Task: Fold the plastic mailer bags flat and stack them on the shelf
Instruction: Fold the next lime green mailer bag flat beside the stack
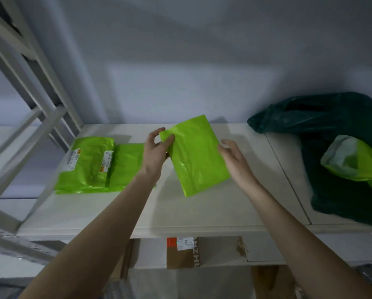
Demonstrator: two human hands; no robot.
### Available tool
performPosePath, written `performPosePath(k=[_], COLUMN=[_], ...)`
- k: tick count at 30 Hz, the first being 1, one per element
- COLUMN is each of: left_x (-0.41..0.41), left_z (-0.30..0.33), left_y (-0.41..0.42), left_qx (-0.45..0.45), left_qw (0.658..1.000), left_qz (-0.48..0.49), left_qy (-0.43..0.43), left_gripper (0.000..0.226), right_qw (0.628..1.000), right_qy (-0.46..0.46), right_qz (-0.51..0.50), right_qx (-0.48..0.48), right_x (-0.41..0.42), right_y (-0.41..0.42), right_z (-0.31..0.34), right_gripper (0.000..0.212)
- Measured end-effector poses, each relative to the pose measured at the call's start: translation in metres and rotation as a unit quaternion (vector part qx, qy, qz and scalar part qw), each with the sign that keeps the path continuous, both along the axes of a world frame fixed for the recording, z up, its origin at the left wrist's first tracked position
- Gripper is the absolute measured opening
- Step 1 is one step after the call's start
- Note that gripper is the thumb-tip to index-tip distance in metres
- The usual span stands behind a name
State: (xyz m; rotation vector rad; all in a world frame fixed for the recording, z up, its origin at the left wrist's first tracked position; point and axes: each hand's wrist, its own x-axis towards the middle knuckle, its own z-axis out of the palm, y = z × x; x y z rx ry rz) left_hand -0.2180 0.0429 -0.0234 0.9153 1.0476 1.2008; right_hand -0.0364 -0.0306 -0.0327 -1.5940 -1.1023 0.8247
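On the white shelf point(202, 212) a stack of folded green mailers point(88, 167) already lies at the left, at least two deep with printed labels facing up, so part of the job looks done. A further folded mailer point(197, 156), flat and rectangular, is held tilted over the middle of the shelf: the left hand point(153, 154) has its grip pinched on the upper left corner, thumb on top and fingers behind, while the right hand point(234, 160) sits at the right edge with its grip spread, fingers loose and not clearly clasping the plastic. This one seems ready to join the stack. To the right, a dark green bag point(331, 126) slumps open with an unfolded mailer point(357, 162) spilling out, so more folding is probably left. A cardboard box point(202, 253) sits below.
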Motion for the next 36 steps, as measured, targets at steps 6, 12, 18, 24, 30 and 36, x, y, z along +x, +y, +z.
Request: performPosePath(k=[6, 12, 18, 24, 30, 36], left_x=[-0.029, -0.073, -0.112, -0.145, -0.174, -0.162], left_z=[0.003, -0.010, -0.008, -0.013, -0.026, -0.043], left_y=[0.005, 0.013, 0.022, 0.032, 0.028, 0.023], left_qx=[-0.033, 0.000, 0.059, 0.084, 0.147, 0.213], left_qw=[0.996, 0.982, 0.945, 0.936, 0.880, 0.750], left_qz=[-0.013, 0.005, 0.028, 0.144, 0.129, -0.046], left_qy=[0.081, 0.191, 0.321, 0.309, 0.433, 0.624], left_gripper=[0.041, 0.079, 0.080, 0.038, 0.032, 0.052], right_qw=[0.998, 0.995, 0.991, 0.994, 0.996, 0.969], right_qy=[0.048, 0.091, 0.115, 0.070, -0.012, -0.230], right_qz=[0.023, 0.023, 0.051, 0.061, 0.043, 0.038], right_qx=[0.024, 0.015, -0.049, -0.065, -0.084, -0.083], right_x=[-0.049, -0.090, -0.127, -0.160, -0.179, -0.185], right_y=[0.022, 0.040, 0.055, 0.067, 0.078, 0.075], right_z=[-0.005, -0.009, -0.014, -0.024, -0.040, -0.047], right_gripper=[0.012, 0.012, 0.052, 0.051, 0.051, 0.050])
